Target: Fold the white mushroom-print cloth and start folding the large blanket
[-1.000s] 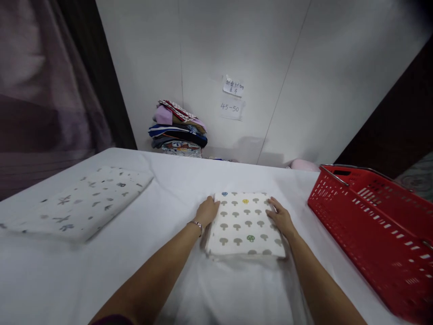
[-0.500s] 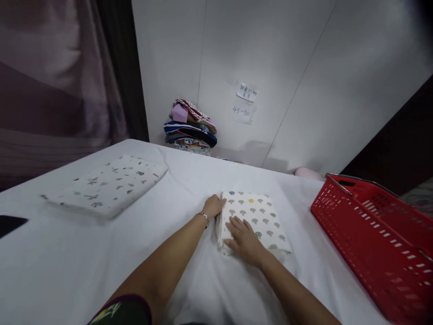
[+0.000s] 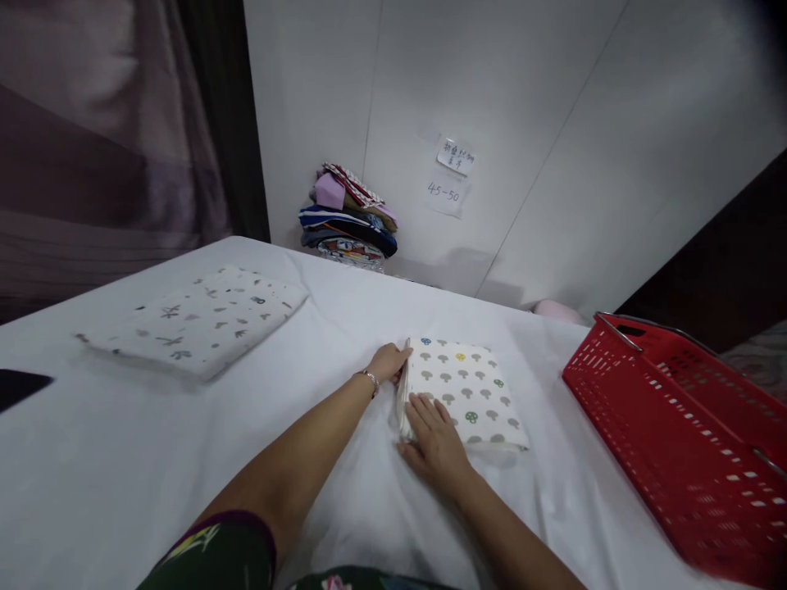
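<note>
A folded white cloth printed with small mushrooms (image 3: 467, 389) lies on the white-covered table (image 3: 344, 328) in front of me. My left hand (image 3: 388, 362) grips the cloth's far left corner, fingers curled round the edge. My right hand (image 3: 434, 438) rests on the cloth's near left corner, fingers stretched out and pressing down on the top layer. A thin bracelet sits on my left wrist.
A red plastic basket (image 3: 682, 442) stands at the right. A second folded patterned cloth (image 3: 200, 319) lies at the left. A stack of folded clothes (image 3: 349, 217) sits by the back wall under paper notes (image 3: 452, 172). A dark flat object (image 3: 18, 387) shows at the left edge.
My right hand moved from the cloth's right edge across to its near left corner. The left hand stayed at the left edge, now curled round it. The view shifted left.
</note>
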`<control>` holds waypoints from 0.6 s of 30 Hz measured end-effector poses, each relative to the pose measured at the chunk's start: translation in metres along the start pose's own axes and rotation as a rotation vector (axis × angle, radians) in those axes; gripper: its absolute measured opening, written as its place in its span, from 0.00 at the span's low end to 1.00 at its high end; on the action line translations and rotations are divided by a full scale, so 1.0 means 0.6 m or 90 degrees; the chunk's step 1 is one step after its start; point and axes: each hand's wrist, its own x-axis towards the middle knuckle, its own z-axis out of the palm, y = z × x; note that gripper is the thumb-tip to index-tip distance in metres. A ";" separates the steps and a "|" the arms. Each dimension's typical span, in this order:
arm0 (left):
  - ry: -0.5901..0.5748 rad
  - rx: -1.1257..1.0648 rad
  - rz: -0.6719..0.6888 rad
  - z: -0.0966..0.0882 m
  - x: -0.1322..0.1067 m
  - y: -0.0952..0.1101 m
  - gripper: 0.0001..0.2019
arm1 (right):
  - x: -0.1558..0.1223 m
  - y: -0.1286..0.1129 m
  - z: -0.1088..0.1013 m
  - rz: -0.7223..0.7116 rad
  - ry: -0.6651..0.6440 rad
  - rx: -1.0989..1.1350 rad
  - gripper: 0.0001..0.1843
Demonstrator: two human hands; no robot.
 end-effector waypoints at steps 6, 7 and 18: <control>-0.024 -0.047 0.038 -0.012 -0.060 -0.032 0.12 | -0.001 0.004 -0.001 -0.009 0.020 0.010 0.33; -0.035 -0.051 0.040 -0.013 -0.074 -0.038 0.12 | -0.002 0.004 0.000 -0.010 0.027 0.014 0.33; -0.079 -0.135 0.057 0.010 -0.139 -0.061 0.10 | -0.015 0.009 -0.009 -0.045 0.150 0.115 0.22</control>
